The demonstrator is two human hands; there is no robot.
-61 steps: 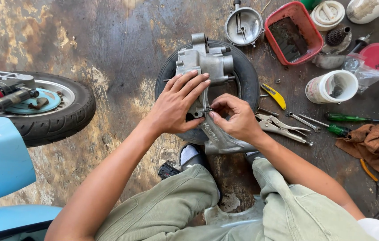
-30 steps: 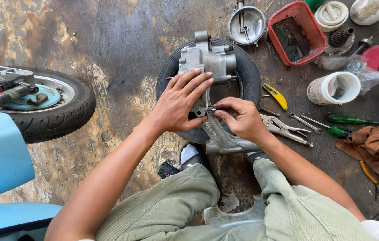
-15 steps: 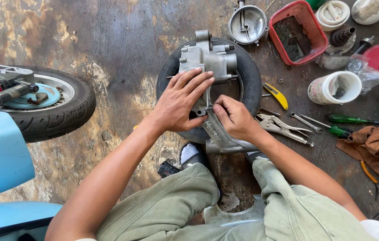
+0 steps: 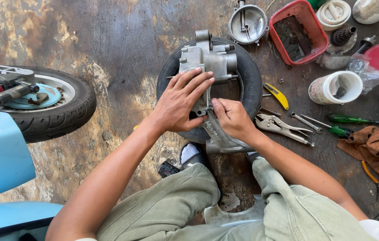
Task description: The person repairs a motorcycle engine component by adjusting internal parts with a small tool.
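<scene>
hands, left (image 4: 181, 105) and right (image 4: 232, 118), press a ribbed grey cast-metal casing (image 4: 208, 60) on a rubber tyre (image 4: 251, 78).

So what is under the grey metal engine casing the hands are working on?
The casing lies on a black tyre flat on the stained floor. The left hand and right hand cover its middle; whatever lies inside the tyre's opening is hidden.

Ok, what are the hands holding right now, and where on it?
The left hand lies flat on the grey metal engine casing, over its middle. The right hand pinches a small part at the casing's lower arm; too small to identify.
</scene>
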